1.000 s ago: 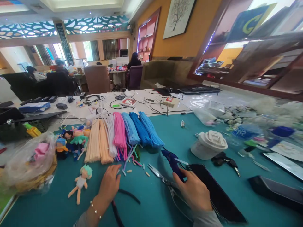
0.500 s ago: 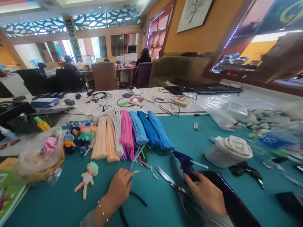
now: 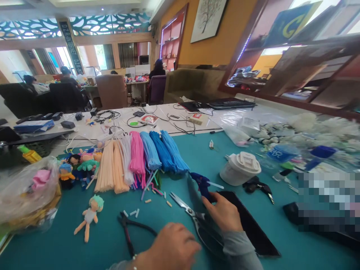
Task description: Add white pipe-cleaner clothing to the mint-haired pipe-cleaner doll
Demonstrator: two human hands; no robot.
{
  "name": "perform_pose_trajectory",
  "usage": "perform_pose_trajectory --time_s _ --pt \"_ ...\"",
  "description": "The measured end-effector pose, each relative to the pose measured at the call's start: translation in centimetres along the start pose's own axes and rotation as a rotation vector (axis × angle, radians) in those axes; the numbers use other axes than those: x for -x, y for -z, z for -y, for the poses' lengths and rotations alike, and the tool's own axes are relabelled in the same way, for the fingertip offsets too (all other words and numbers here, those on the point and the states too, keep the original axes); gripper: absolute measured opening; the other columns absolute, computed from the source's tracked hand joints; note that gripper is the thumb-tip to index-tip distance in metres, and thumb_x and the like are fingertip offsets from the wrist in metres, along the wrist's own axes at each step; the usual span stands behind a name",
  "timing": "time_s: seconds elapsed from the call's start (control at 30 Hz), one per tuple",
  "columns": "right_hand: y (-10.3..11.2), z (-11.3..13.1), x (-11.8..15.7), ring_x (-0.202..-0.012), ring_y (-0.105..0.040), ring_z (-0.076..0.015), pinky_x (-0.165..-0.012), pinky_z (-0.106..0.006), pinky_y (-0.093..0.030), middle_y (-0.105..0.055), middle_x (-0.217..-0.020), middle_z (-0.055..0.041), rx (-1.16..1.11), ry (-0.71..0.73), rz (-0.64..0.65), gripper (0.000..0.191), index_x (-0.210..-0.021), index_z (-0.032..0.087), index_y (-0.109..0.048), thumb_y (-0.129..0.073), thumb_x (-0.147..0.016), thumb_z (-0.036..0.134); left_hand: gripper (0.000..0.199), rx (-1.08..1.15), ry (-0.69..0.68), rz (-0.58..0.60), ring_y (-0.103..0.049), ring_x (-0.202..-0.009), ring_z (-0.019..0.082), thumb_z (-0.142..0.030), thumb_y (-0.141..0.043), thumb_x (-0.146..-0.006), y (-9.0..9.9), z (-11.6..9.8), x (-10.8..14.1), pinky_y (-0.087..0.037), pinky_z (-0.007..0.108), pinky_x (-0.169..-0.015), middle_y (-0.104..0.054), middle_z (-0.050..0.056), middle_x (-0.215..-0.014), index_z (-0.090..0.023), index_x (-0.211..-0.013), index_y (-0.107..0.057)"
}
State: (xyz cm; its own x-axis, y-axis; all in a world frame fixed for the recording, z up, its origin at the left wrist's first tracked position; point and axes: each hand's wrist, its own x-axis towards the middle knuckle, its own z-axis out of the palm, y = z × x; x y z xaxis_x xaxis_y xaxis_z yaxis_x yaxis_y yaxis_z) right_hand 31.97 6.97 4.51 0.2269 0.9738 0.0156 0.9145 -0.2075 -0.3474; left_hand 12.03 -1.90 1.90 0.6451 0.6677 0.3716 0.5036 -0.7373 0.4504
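The right hand (image 3: 223, 213) closes around one dark blue glue gun (image 3: 203, 186), a single pale stick (image 3: 217, 185) jutting from it, beside one pair of scissors (image 3: 190, 212). The blurred left hand (image 3: 176, 245), fingers loosely curled and its hold impossible to tell, has swung from near the bundles toward the right hand, baring one pair of pliers (image 3: 124, 220) and three short white pieces (image 3: 133, 212). Beyond lie seven bundles of fuzzy stems (image 3: 137, 153): two peach, one white, one pink, three blue. One green-haired doll (image 3: 90, 216) lies left of the pliers.
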Motion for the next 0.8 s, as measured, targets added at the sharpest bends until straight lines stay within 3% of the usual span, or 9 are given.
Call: perform_pose_trajectory --time_s 0.13,0.27,0.47,0.8 --pt "0.4 0.2 -0.3 -0.084 -0.069 -0.0261 -0.066 -0.029 -0.049 -0.075 -0.088 -0.0081 0.017 0.023 0.025 0.029 -0.094 0.02 -0.069 -0.054 -0.076 0.037 0.02 -0.111 -0.204 0.129 -0.056 -0.091 0.022 -0.024 -0.054 -0.079 -3.0 -2.4 -3.2 -0.044 0.03 -0.069 -0.063 0.011 -0.099 -0.018 -0.097 -0.057" --pt "0.8 0.3 -0.4 -0.083 -0.07 -0.0242 -0.065 -0.027 -0.048 -0.075 -0.086 -0.0061 0.035 0.055 0.051 0.024 -0.091 0.022 -0.069 -0.057 -0.075 0.035 0.015 -0.202 -0.19 0.127 -0.055 -0.087 0.021 -0.023 -0.048 -0.084 -3.9 -2.7 -4.3 -0.043 0.032 -0.073 -0.062 0.012 -0.094 -0.014 -0.093 -0.057" --pt "0.6 0.7 -0.1 -0.083 -0.07 -0.0247 -0.066 -0.027 -0.048 -0.074 -0.084 -0.0076 0.044 0.065 0.073 0.027 -0.095 0.018 -0.069 -0.057 -0.077 0.035 0.014 -0.278 -0.1 0.128 -0.057 -0.074 0.018 -0.018 -0.042 -0.088 -4.4 -2.0 -3.7 -0.043 0.031 -0.065 -0.063 0.007 -0.082 -0.017 -0.092 -0.056" --pt "0.5 0.6 0.0 -0.085 -0.069 -0.028 -0.068 -0.031 -0.049 -0.074 -0.087 -0.012 0.016 0.067 0.077 0.032 -0.097 0.016 -0.068 -0.053 -0.078 0.035 0.007 -0.381 -0.079 0.094 -0.056 -0.069 0.017 -0.019 -0.048 -0.086 -4.2 1.0 -1.8 -0.039 0.028 -0.057 -0.06 0.004 -0.071 -0.019 -0.082 -0.053"
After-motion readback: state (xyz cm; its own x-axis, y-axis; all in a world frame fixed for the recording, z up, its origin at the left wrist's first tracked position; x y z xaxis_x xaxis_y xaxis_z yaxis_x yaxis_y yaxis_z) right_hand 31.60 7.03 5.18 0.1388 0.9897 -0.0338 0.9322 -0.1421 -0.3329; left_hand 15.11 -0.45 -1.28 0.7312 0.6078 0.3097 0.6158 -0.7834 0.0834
